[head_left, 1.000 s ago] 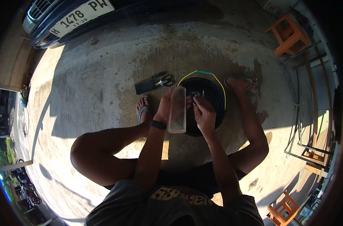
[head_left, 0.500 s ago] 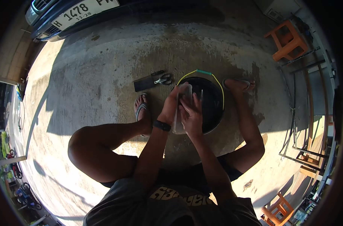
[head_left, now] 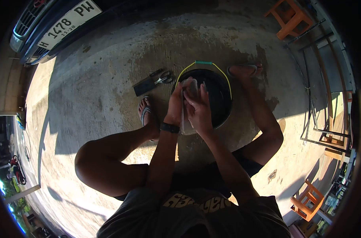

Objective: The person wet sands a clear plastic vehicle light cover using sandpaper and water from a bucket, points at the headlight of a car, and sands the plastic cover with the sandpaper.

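A: How is the clear container (head_left: pixel 187 128) seen?
B: As long and narrow, with rounded ends and a pale rim; through its see-through wall, slightly cloudy, skin is dimly shown. Its middle is mostly hidden by fingers.
A: And where is it held?
B: Over the left part of the black bucket (head_left: pixel 222 104), lengthwise, between both hands. Its height above the bucket cannot be told.
A: The hands?
B: The long side is clasped by the left hand (head_left: pixel 174 106). The right hand (head_left: pixel 200 113) is laid against the container, fingers partly spread; whether it is gripped there cannot be told.
A: Farther out?
B: A yellow handle (head_left: pixel 227 78) with a green grip (head_left: pixel 203 62) is seen arched at the bucket's far side. Scissors (head_left: pixel 165 77) and a dark rectangular piece (head_left: pixel 144 86) are set on the concrete floor (head_left: pixel 105 85), left of the bucket.
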{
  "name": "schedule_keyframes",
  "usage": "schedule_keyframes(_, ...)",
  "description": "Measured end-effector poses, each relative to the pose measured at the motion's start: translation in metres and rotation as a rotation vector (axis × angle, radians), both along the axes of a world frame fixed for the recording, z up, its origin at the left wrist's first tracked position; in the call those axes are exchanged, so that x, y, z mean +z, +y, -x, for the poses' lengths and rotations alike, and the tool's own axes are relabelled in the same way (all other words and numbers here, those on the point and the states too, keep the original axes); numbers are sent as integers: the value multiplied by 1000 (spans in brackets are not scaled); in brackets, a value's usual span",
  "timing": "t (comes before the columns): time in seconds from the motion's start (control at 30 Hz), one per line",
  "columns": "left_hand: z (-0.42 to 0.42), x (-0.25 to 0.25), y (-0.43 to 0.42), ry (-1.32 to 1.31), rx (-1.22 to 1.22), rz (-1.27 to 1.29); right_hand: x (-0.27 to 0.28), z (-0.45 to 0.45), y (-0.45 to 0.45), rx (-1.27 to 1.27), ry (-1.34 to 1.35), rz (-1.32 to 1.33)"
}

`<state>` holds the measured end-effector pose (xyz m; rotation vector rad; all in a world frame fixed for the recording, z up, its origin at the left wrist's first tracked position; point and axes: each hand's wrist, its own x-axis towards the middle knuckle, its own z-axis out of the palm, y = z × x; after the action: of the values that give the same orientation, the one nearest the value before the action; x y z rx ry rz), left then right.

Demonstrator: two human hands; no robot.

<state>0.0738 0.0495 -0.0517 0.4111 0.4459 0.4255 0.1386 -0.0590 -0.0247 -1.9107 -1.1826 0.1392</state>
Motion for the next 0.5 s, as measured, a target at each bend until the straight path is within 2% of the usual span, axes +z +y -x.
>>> schedule_keyframes(0.03,2,-1,10,-7,-23,-47,3,11,-4,15,26,-25)
schedule_keyframes(0.07,9,-3,15,-141,-70,30,7,26,-13,30,40,-55)
schedule_keyframes(0.1,-1,-2,14,-126,-42,45,9,32,-21,46,59,-72)
schedule_keyframes(0.13,-8,-1,7,-101,-15,65,1,23,-16,33,-33,53)
schedule_keyframes(0.2,-8,-2,-10,-19,36,112,-10,0,0,-2,-16,27)
schedule_keyframes(0.3,9,-1,20,3,-66,-100,8,30,-18,25,40,-17)
schedule_keyframes(0.43,-3,12,-7,100,39,75,-7,2,-1,-39,-61,27)
schedule_keyframes(0.5,12,-2,0,18,-43,18,-5,23,-16,-12,23,-10)
